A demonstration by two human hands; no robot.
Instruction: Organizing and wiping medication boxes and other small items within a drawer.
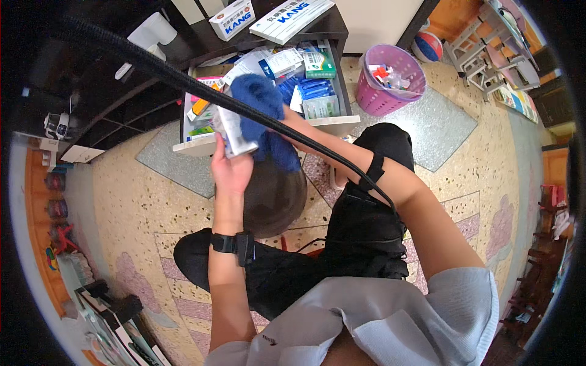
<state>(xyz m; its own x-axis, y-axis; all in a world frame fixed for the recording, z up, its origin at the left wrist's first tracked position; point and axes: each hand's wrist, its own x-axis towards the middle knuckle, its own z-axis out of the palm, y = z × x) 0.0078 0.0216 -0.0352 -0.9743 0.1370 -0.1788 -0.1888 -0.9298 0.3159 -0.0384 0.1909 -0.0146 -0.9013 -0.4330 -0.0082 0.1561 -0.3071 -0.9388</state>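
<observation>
My left hand (232, 167) holds a white box (239, 135), blurred, above the front left of an open drawer (341, 120). Against the box's right side lies a dark blue cloth (261, 105), with my right hand (289, 123) on it; a black cable crosses in front and hides part of that hand. Part of the cloth hangs over a dark round stool or container (277, 196). Inside the drawer are medicine boxes, among them a green and white box (319, 64), blue wrapped items (316, 88) and a yellow-orange box (199, 106).
Two white boxes (232, 19) (290, 18) and white cups (160, 28) stand on the dark cabinet top. A purple perforated basket (387, 103) with small waste stands right of the drawer. My knees flank the round object.
</observation>
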